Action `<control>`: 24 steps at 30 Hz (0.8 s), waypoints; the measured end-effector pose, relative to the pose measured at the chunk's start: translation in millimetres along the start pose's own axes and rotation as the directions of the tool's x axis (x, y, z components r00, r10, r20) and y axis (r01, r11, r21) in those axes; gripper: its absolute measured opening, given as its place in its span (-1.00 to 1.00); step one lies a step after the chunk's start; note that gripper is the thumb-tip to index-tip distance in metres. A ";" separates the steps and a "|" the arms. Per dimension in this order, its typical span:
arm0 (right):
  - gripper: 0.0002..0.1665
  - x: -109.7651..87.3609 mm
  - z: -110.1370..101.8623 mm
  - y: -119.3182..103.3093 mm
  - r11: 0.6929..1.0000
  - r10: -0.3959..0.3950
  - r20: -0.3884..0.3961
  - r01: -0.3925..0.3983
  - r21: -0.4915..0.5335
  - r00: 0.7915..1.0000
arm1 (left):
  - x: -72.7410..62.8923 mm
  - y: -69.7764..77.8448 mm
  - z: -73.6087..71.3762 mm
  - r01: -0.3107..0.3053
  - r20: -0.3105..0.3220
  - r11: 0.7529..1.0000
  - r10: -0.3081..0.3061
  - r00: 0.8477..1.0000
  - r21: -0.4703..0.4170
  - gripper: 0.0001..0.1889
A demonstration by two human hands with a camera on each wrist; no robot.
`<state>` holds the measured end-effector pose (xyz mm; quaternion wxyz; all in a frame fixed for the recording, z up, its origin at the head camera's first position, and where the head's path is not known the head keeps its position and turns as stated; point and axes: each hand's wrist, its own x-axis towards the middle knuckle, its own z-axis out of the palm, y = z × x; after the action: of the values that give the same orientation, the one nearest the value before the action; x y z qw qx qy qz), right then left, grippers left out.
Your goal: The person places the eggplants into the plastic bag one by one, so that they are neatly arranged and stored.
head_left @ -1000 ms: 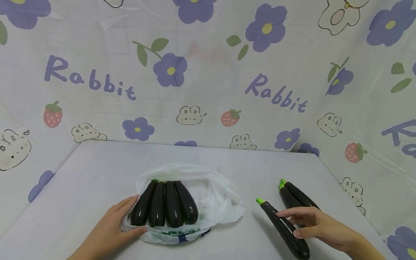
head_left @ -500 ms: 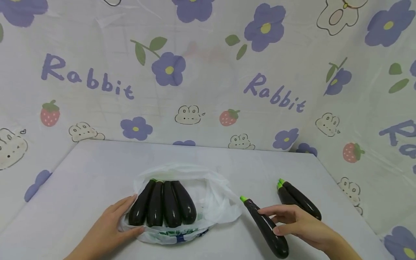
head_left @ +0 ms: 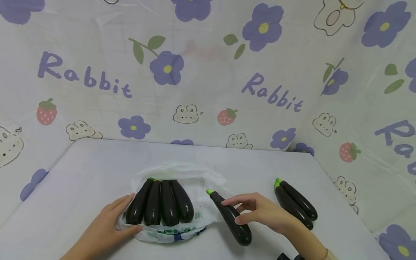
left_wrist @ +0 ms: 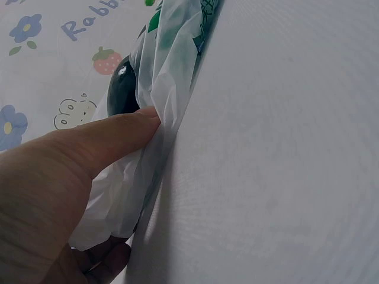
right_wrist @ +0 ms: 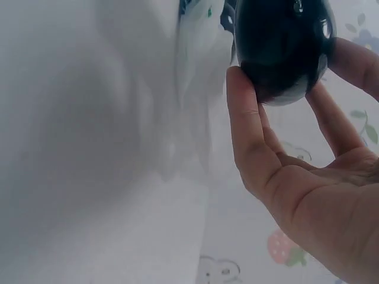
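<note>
- Head view: the left hand (head_left: 107, 227) pinches the near-left edge of a thin white plastic bag (head_left: 208, 180) lying on the pale table (head_left: 91, 169), with four glossy dark purple eggplants (head_left: 160, 202) side by side in it. The right hand (head_left: 260, 213) grasps a fifth dark eggplant with a green stem (head_left: 229, 218) just beside the bag's right edge. Two more dark eggplants (head_left: 295, 204) lie farther right.
- Left wrist view: thumb and fingers grip bunched bag plastic (left_wrist: 157, 136).
- Right wrist view: fingers (right_wrist: 249, 130) curl round the eggplant's rounded end (right_wrist: 281, 44).
</note>
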<state>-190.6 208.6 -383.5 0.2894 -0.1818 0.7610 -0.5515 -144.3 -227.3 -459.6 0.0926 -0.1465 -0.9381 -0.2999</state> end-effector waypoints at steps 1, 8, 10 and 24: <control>-0.45 5.3 2.6 -0.7 1.000 -0.003 0.005 0.003 0.000 1.000 | 0.1 -0.4 0.2 -0.001 -0.002 1.000 0.001 1.000 0.001 -0.02; -0.47 37.0 18.6 -7.7 0.998 -0.008 -0.045 0.006 -0.062 0.999 | 1.2 -2.6 0.6 -0.012 -0.013 1.000 0.012 1.000 0.005 -0.02; -0.47 45.3 23.2 -10.8 0.996 -0.014 -0.059 0.010 -0.083 0.998 | 1.4 -3.2 0.5 -0.017 -0.016 1.000 0.017 1.000 0.010 -0.02; -0.49 94.6 35.7 -16.6 0.991 -0.023 -0.036 0.018 -0.134 0.999 | 1.2 -1.8 0.9 0.009 0.007 1.000 -0.009 1.000 -0.002 -0.03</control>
<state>-241.0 120.7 -398.5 0.2567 -0.1984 0.7994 -0.5057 -146.1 -227.9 -461.0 0.0880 -0.1434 -0.9387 -0.3009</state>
